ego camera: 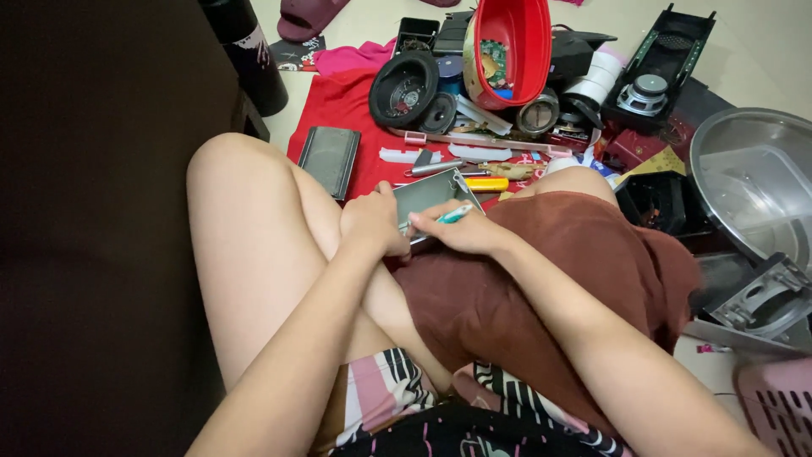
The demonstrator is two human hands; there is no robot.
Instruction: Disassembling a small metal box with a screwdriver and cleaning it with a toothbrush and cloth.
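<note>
Left hand (pixel 372 222) clamps the near-left edge of a flat grey metal case (pixel 430 196), thumb on top, fingers curled under, closed on it; case rests on the lap against the brown cloth (pixel 541 279), tilted up and away from the body, long axis running from lower-left to upper-right; right hand (pixel 463 232) pinches a small teal-and-white screwdriver (pixel 450 215), fingers closed round the handle, tip end pointing left toward the case's near edge, touching or just short of it, cannot tell which; tool's long axis lies nearly flat, slanting slightly up to the right; right hand sits just beside the left, both at the case's near side, right hand nearer the working edge; beyond the knees on the red cloth (pixel 338 101): yellow tool (pixel 485 184), dark flat panel (pixel 328 159), black speaker cone (pixel 404 88), red bucket (pixel 518 42); steel basin (pixel 753 178) well apart at right.
</note>
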